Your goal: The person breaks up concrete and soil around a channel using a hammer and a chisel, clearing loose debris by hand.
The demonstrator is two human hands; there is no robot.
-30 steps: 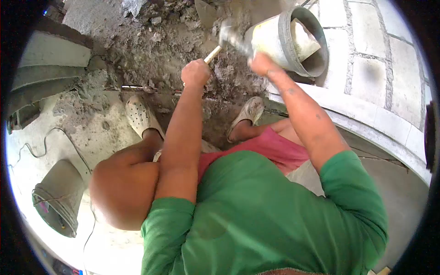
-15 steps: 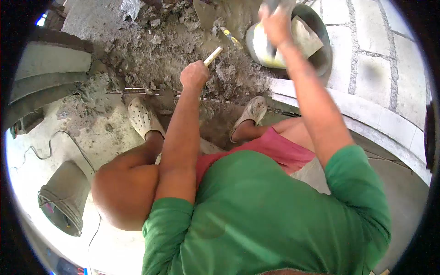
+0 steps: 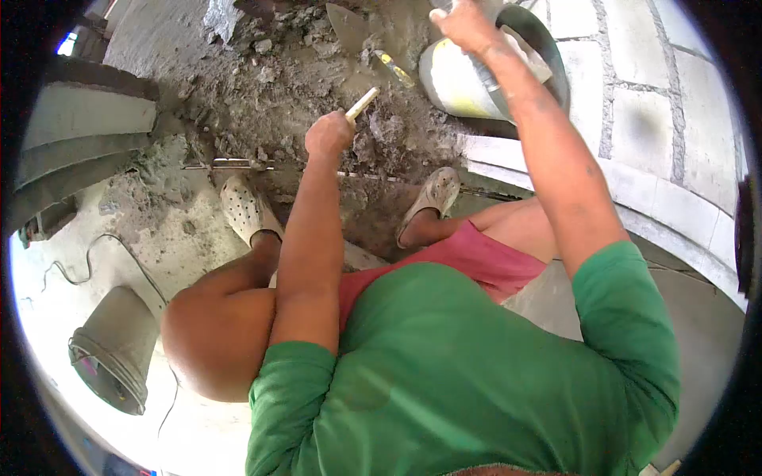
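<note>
Shown gripping pale stick (image 3: 364, 103) with left hand (image 3: 329, 133), with grip impossible to tell in right hand (image 3: 470, 28), and judged liable to jolt tilted bucket (image 3: 454, 78) by sweeping forearm (image 3: 548, 131) too low.

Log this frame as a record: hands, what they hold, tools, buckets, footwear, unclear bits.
left_hand: left hand, grip closed on a pale stick
right_hand: right hand, raised at top edge, grip closed on a grey tool
ground: wet grey rubble
loose_tool: yellow-marked tool, on rubble
bucket_1: pale bucket, tipped over, pale block inside
bucket_2: grey bucket, lying tilted
footwear: holed clogs
unclear: grey tool type; partly hidden
</note>
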